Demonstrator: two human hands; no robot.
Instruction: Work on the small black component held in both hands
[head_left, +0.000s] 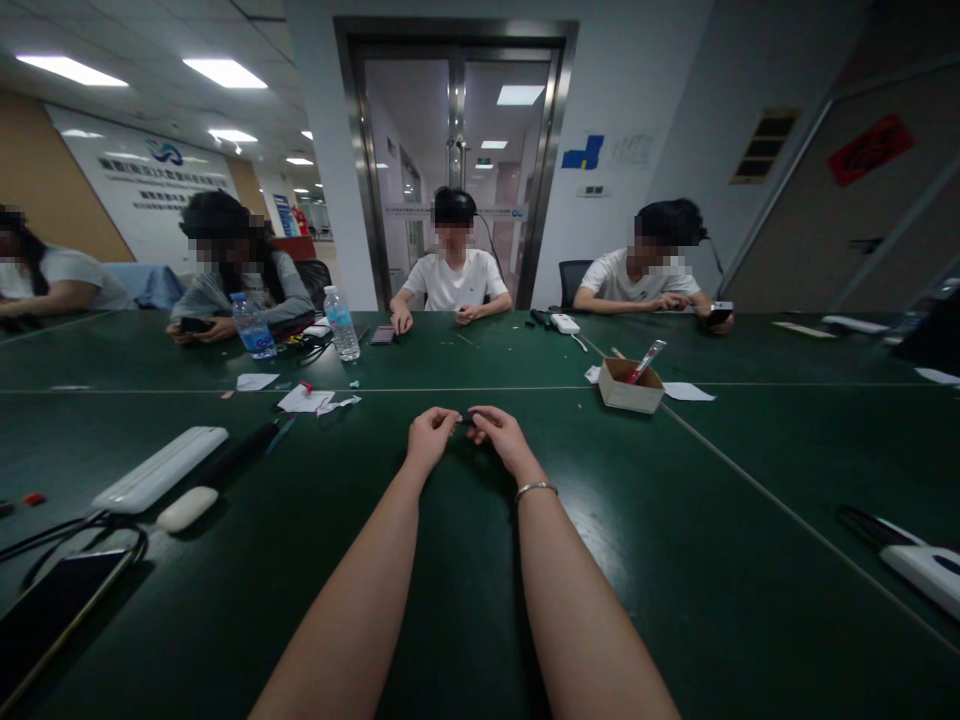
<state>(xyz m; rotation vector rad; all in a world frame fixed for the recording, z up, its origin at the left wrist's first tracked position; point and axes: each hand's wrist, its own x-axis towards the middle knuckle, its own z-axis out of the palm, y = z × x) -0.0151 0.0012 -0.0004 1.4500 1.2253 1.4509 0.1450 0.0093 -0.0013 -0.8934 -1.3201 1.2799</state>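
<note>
Small dark item: one, at the centre of my feed, held between the left hand and the right hand; too small for me to identify.
Left hand, state: closed to a pinch, thumb and fingertips at the item's left end.
Right hand, state: closed to a pinch on the item's right part, the other fingers curled under; silver bracelet at the wrist.
Reason for hold: I judge that pinching from both ends steadies so slight a piece and leaves it visible.
Box: one, open-topped, far right of the hands; a tool with red on it leans out over the rim, presumably boxed to stop it straying.
Paper scraps: far left, apparently pushed aside from the working spot.
Near left lot: white slab-like device, rounded white object, phone; set, I would say, within reach but clear of the arms.
Bottles: two, clear plastic, upright, far left.
Bench: dark green, smooth, faintly glossy; pale seams; light reflected beside the right forearm.
Co-workers: four, seated along the far side.
Room: office-like; glass doors ahead, lettered wall sign at left, lit ceiling panels.
</note>
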